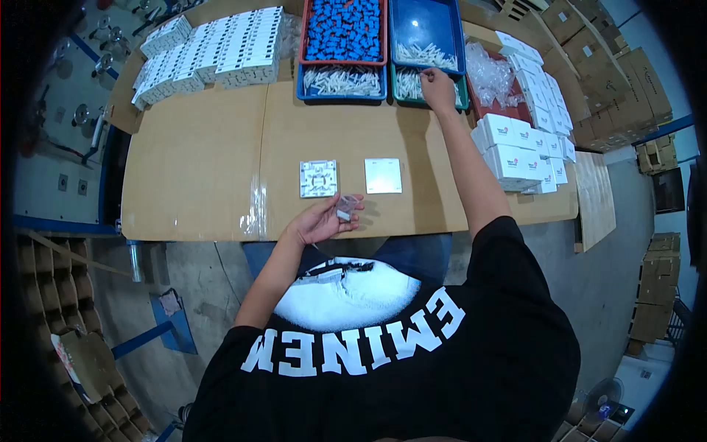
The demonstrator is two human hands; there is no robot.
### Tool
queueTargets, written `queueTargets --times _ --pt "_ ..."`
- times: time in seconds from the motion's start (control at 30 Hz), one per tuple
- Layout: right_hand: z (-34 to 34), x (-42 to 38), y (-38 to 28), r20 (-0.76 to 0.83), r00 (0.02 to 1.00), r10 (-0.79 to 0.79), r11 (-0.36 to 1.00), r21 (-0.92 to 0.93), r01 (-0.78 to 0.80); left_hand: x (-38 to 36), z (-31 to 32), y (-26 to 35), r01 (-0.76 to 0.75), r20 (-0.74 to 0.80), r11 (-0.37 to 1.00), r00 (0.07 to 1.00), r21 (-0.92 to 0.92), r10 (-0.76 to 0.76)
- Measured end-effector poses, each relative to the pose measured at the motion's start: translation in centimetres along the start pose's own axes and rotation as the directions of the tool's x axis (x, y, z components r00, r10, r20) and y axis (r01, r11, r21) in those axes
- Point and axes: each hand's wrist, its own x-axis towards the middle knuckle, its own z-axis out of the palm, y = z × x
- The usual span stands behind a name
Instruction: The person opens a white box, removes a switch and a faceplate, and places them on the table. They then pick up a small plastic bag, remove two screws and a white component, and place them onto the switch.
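Note:
My left hand (321, 222), palm up near the table's front edge, has its fingers curled around a small clear plastic bag (346, 207) with something white in it. My right hand (440, 91) reaches over the green tray (412, 102) of white plastic pieces; its fingertips are pinched together, and what they hold is too small to make out. Just beyond the left hand lies a square white plate with a moulded, detailed face (318, 179). A plain, smooth white square plate (383, 176) lies to its right.
At the back stand a red tray (300, 37) of blue parts and blue trays (298, 94) with white pieces. Rows of white units (213, 55) fill the back left. White boxes (513, 162) are stacked at right, near a bin with clear plastic bags (490, 77). Cardboard (191, 169) covers the table.

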Motion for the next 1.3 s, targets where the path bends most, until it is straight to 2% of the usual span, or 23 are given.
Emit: queueTargets --times 0.07,0.23,0.3,0.43,0.5,0.57,0.67,0.73,0.8,0.9,0.93,0.97,1.03,1.1,1.13,1.2,1.27,1.3 --pt "-0.4 2.4 0.1 -0.043 0.997 0.056 0.993 -0.105 -0.060 0.1 0.2 0.1 -0.010 0.002 1.000 1.000 -0.003 0.010" --pt "1.3 6.0 0.8 -0.022 0.999 0.026 0.982 -0.184 -0.029 0.0 0.8 0.3 0.010 0.006 1.000 1.000 -0.005 -0.010" --pt "2.1 6.6 0.6 -0.070 0.994 -0.087 0.958 -0.278 0.065 0.0 0.7 0.2 0.015 0.005 1.000 1.000 -0.008 -0.015" --pt "3.2 7.6 0.2 -0.040 0.995 -0.094 0.948 -0.309 0.078 -0.1 0.7 0.1 0.029 -0.006 0.999 1.000 -0.017 -0.029" --pt "3.3 8.0 0.0 -0.048 0.994 -0.098 0.952 -0.294 0.080 -0.1 0.7 0.1 0.044 0.004 0.998 0.999 -0.034 -0.044" --pt "3.3 8.4 -0.1 0.010 0.999 -0.039 0.963 -0.266 0.040 0.0 0.3 0.1 0.047 0.041 0.998 0.998 -0.031 -0.045" --pt "3.8 8.9 0.3 -0.065 0.995 -0.077 0.973 -0.225 0.061 -0.2 0.7 0.3 0.043 0.072 0.998 0.997 -0.046 -0.039" --pt "3.7 8.4 0.4 -0.094 0.992 -0.090 0.972 -0.226 0.066 -0.3 1.1 0.4 0.047 0.040 0.998 0.998 -0.035 -0.046" --pt "3.5 8.1 0.7 -0.293 0.940 -0.176 0.978 -0.162 0.133 -0.1 1.1 0.2 0.054 0.011 0.998 0.999 -0.033 -0.053" --pt "2.5 7.2 1.0 -0.297 0.941 -0.163 0.986 -0.090 0.143 -0.1 0.5 0.2 0.028 0.042 0.999 0.999 -0.030 -0.027" --pt "1.8 6.0 0.5 -0.309 0.941 -0.136 0.989 0.005 0.144 0.0 0.2 0.2 0.023 0.018 1.000 1.000 -0.001 -0.023" --pt "1.2 4.5 -0.1 -0.280 0.956 -0.090 0.984 0.123 0.129 -0.1 -0.2 -0.2 0.019 -0.009 1.000 1.000 0.020 -0.019" --pt "1.3 1.5 0.6 -0.142 0.985 -0.097 0.876 0.457 0.152 -0.1 0.0 -0.2 0.007 0.009 1.000 1.000 0.009 -0.007" --pt "-1.5 -5.2 -1.7 0.052 0.990 -0.131 0.873 0.479 0.090 0.1 0.0 -0.2 0.005 0.015 1.000 1.000 -0.021 -0.004" --pt "-2.1 -8.6 -2.3 0.122 0.988 -0.090 0.803 0.596 0.000 0.2 0.1 -0.1 -0.004 0.005 1.000 1.000 -0.007 0.004" --pt "-3.2 -15.0 -2.7 0.260 0.964 -0.049 0.824 0.556 -0.108 0.1 0.4 0.0 -0.012 -0.012 1.000 1.000 -0.005 0.012" --pt "-5.1 -20.4 -5.1 0.393 0.920 -0.012 0.783 0.576 -0.235 0.1 0.4 -0.1 -0.018 -0.027 1.000 0.999 -0.006 0.018" --pt "-5.4 -22.0 -5.6 0.402 0.916 -0.005 0.782 0.572 -0.247 0.1 0.4 0.0 -0.014 -0.034 1.000 0.999 -0.015 0.014"
